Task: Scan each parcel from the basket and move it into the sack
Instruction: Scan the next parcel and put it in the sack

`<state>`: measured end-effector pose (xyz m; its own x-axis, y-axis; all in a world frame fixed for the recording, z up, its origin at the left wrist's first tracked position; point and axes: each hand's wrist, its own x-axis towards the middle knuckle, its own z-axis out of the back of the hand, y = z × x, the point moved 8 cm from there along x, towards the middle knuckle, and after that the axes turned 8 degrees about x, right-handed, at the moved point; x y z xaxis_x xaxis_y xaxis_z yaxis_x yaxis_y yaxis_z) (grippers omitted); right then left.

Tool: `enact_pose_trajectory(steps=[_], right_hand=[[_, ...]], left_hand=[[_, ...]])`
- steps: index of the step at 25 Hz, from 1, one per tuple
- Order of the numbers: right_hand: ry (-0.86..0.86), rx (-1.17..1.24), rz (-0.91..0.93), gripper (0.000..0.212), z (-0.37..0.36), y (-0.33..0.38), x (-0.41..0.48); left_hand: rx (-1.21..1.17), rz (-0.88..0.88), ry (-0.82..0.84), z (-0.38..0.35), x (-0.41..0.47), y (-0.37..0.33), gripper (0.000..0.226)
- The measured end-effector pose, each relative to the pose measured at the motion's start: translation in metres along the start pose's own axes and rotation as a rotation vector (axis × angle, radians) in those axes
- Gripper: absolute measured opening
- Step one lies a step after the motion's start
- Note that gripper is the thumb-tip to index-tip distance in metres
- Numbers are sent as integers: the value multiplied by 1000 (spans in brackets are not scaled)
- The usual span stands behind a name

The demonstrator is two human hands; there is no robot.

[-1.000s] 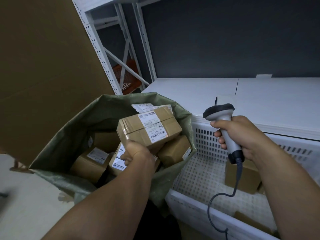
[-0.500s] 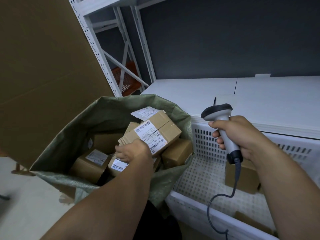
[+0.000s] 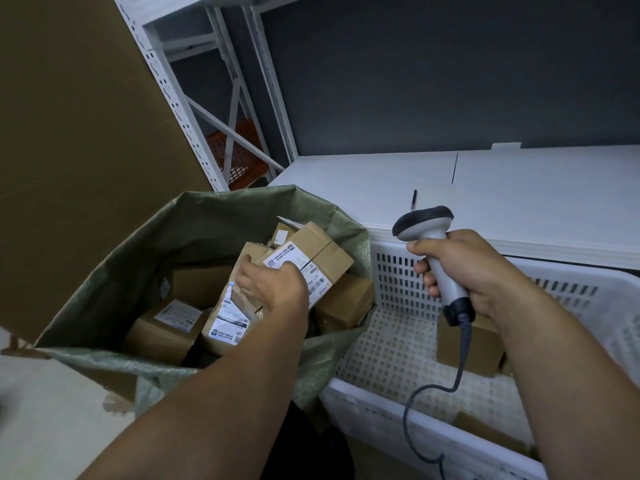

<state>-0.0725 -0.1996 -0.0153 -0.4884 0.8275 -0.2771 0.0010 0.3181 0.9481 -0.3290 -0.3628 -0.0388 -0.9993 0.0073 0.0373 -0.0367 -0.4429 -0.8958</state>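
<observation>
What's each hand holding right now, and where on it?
Right hand grips the scanner by its handle. Left hand is in the sack, resting on the top parcel near its label; whether it grips it cannot be told.

bare forearms, bare hands, no sleeves

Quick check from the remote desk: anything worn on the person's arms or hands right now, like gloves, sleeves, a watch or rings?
Nothing worn that shows. The left hand and right hand are bare, with no gloves, and I see no rings. Both forearms are uncovered as far as the picture's edge: no sleeves, watch or wristband in view.
</observation>
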Motion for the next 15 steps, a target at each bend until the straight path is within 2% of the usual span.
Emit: enact_pose_trajectory(steps=[4, 6, 11, 13, 15], right_hand=[[-2, -11, 6, 16, -1, 0, 2], [0, -21, 2, 16, -2, -2, 3], [-3, -11, -22, 16, -4, -7, 6], [-8, -16, -35, 16, -4, -11, 8], [-13, -36, -41, 16, -5, -15, 10]], left_hand=[[-17, -117, 57, -9, -7, -13, 69], [-100, -180, 113, -20, -9, -17, 66], [-196, -215, 428, -66, -33, -20, 34], [-65, -251, 617, -96, -48, -14, 28], [288, -367, 843, -127, -70, -1, 16]])
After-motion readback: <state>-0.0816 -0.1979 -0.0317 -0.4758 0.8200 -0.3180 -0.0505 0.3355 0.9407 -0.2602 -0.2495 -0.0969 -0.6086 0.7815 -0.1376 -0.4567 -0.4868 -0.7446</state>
